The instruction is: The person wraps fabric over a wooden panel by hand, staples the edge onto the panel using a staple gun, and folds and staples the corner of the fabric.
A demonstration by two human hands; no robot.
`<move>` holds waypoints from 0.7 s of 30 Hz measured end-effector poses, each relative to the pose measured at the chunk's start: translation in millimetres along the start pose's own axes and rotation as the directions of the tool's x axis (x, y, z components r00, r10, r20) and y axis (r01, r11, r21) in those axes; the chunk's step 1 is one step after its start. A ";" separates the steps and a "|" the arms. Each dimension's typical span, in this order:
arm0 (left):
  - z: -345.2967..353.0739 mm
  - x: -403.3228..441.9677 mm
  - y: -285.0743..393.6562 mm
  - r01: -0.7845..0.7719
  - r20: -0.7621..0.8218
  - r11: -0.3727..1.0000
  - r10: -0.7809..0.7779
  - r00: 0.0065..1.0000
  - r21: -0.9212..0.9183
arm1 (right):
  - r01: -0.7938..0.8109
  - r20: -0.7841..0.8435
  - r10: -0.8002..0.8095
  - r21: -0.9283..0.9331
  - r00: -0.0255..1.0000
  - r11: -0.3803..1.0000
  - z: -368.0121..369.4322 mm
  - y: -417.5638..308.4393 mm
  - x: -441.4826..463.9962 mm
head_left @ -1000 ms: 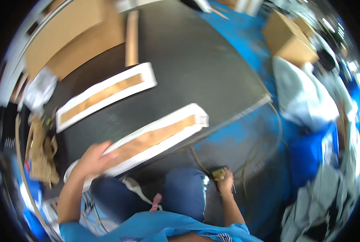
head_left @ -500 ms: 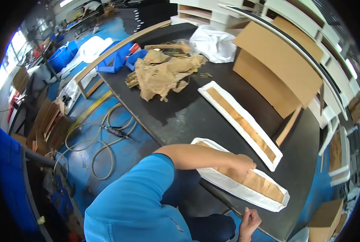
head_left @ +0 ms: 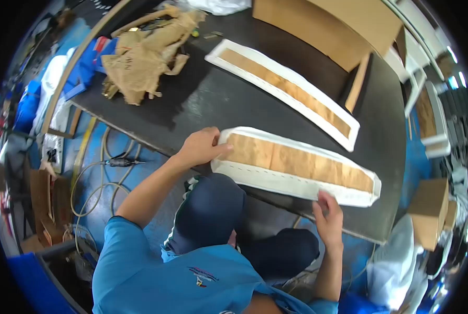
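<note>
A long panel (head_left: pixel 296 163) with a bare wood middle and a folded white fabric border lies along the table's near edge. Its left end is between the thumb and fingers of my left hand (head_left: pixel 202 146), the thumb resting on top. My right hand (head_left: pixel 329 219) is at the panel's front edge towards the right; its thumb and forefinger are a little apart and nothing shows between them. Staples or stitches dot the near border. A second, similar panel (head_left: pixel 286 86) lies farther back, touched by neither hand.
Crumpled brown paper (head_left: pixel 139 63) lies on the dark table (head_left: pixel 186 107) at the back left, beside blue bins (head_left: pixel 84 68). A large cardboard piece (head_left: pixel 323 31) stands behind. On the floor are a coiled hose with an air tool (head_left: pixel 121 162) and a cardboard box (head_left: pixel 427 212).
My left hand has moved from the near panel's middle to its left end. My right hand has risen to the panel's front edge. The camera view has turned and shifted.
</note>
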State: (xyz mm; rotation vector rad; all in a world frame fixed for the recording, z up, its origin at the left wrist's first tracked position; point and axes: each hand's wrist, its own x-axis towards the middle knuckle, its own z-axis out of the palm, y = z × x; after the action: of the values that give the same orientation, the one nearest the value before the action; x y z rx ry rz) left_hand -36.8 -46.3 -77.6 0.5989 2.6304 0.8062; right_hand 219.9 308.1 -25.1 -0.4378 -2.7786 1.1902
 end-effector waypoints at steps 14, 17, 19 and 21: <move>22.2 -37.0 9.7 -0.104 -0.104 0.721 0.045 0.994 -0.685 | 0.298 0.168 -0.299 0.033 0.939 0.954 43.3 -65.8 150.1; 27.5 -34.0 8.0 -0.348 -0.303 0.674 0.190 0.934 -0.652 | 0.180 0.347 -0.149 -0.059 0.926 0.982 31.4 -98.8 146.4; 9.1 -33.1 22.4 -0.307 -0.265 0.743 0.179 0.948 -0.595 | 0.260 0.313 -0.229 -0.062 0.922 0.964 31.1 -104.2 135.2; -9.9 -35.5 28.5 -0.257 -0.221 0.808 0.161 0.962 -0.530 | 0.336 0.282 -0.307 -0.060 0.909 0.940 31.2 -110.4 126.7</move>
State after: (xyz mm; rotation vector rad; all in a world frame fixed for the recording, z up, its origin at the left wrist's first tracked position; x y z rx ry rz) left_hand -2.0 -46.3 -46.6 0.6778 2.3019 1.6777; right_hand 67.9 251.3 28.7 0.1934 -2.9898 1.0954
